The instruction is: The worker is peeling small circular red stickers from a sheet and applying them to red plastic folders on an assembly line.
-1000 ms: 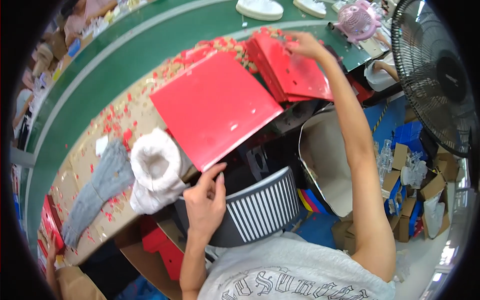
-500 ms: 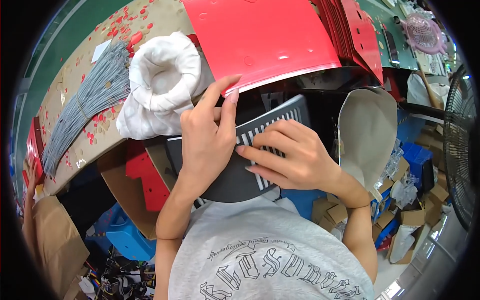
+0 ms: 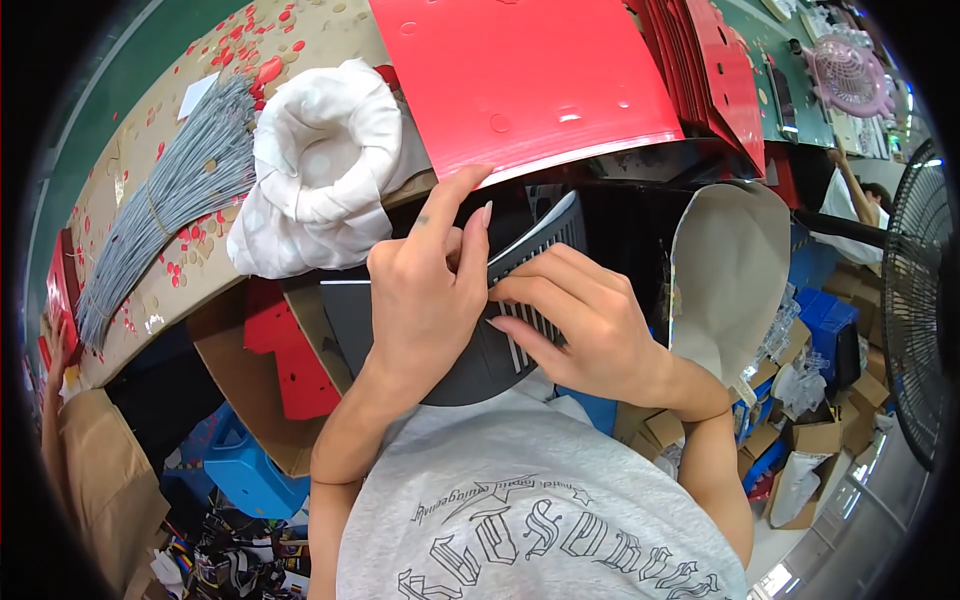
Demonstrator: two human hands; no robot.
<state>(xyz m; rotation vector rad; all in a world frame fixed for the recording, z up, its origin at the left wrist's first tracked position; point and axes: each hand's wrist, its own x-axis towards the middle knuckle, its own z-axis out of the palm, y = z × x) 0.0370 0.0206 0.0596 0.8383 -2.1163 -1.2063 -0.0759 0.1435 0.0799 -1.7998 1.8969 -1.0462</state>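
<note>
A dark sheet with a row of pale slots (image 3: 455,355) lies curved across my lap, its right end bent upward. My right hand (image 3: 590,320) is on it, with curled fingers and the thumb pressed at the slots; what lies under the fingertips is hidden. My left hand (image 3: 420,285) is just left of the right one, over the sheet. Its index finger and thumb are stretched out and apart, the other fingers curled. That index fingertip is at the near edge of a glossy red sheet (image 3: 530,80); I cannot tell whether it touches.
A white cloth-lined round holder (image 3: 378,150) and a bundle of thin grey strands (image 3: 165,205) lie on the table among red dots. Red folded sheets (image 3: 690,75) stand at the back right. A black fan (image 3: 910,300) is far right. Another person's hand (image 3: 55,340) shows far left.
My right fingers have drawn closer together and up along the slots. My left thumb and index finger have spread apart. The dark sheet's slotted end has bent more steeply.
</note>
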